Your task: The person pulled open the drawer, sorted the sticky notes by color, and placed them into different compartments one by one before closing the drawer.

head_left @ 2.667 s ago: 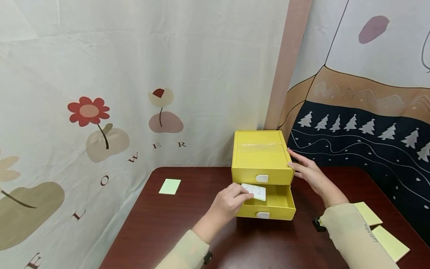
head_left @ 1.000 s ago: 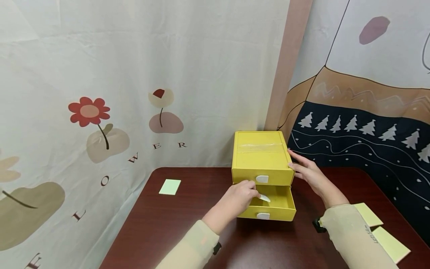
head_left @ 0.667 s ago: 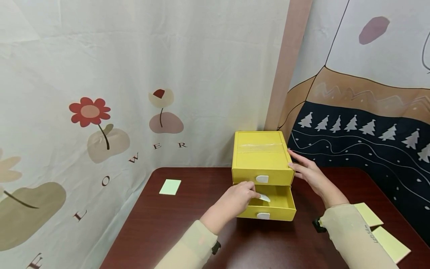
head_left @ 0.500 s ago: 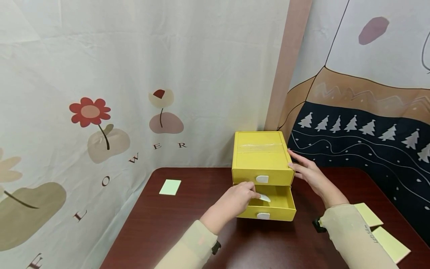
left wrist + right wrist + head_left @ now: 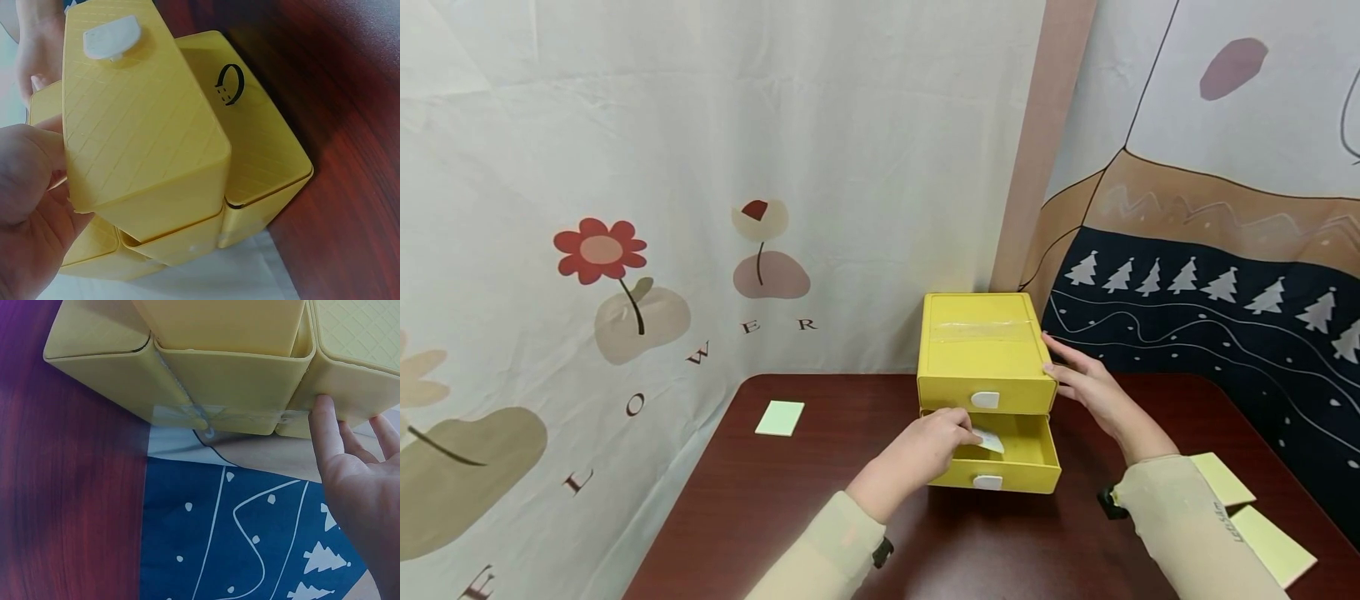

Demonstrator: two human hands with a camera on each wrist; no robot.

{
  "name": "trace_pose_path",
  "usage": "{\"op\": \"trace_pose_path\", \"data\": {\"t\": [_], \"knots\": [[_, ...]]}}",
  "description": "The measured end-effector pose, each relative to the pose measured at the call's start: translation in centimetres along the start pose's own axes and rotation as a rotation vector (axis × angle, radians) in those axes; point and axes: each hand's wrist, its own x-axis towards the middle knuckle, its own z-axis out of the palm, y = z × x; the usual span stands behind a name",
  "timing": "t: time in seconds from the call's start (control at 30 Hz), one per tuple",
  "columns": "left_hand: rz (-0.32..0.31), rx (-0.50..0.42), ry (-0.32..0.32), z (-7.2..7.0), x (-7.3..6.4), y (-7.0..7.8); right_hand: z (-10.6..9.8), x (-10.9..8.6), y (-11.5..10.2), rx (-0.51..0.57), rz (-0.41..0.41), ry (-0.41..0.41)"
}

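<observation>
A yellow drawer unit (image 5: 981, 358) stands at the back of the table with its upper drawer closed. Below that, an open drawer (image 5: 1030, 477) with a white pull sticks out toward me. My left hand (image 5: 925, 446) reaches over its left side, pinching a small white notepad (image 5: 991, 442) inside the drawer; the near part of the pad is covered by fingers. In the left wrist view the drawer front hides those fingertips. My right hand (image 5: 1101, 396) rests straight fingertips on the unit's right side, also plain in the right wrist view.
A pale green sticky-note pad (image 5: 779, 417) lies at the table's left. Two yellow-green pads, one farther back (image 5: 1221, 477) and one nearer (image 5: 1276, 546), lie at the right, partly behind the right sleeve. Below the open drawer, another yellow box (image 5: 262, 137) has a black ring-shaped mark.
My left hand has moved right and lower into the open drawer with the notepad. In the last half second the pad has tilted, showing more of its face. The right hand stays put.
</observation>
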Motion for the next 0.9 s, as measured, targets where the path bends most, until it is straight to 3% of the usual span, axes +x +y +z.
{"op": "trace_pose_path", "data": {"t": [0.37, 0.9], "knots": [[-0.028, -0.056, 0.002, 0.2, -0.2, -0.3, 0.1, 0.0, 0.0, -0.028, -0.009, 0.006], [0.013, -0.097, 0.183, 0.0, -1.4, -0.9, 0.0, -0.1, 0.0, -0.037, 0.004, 0.007]]}}
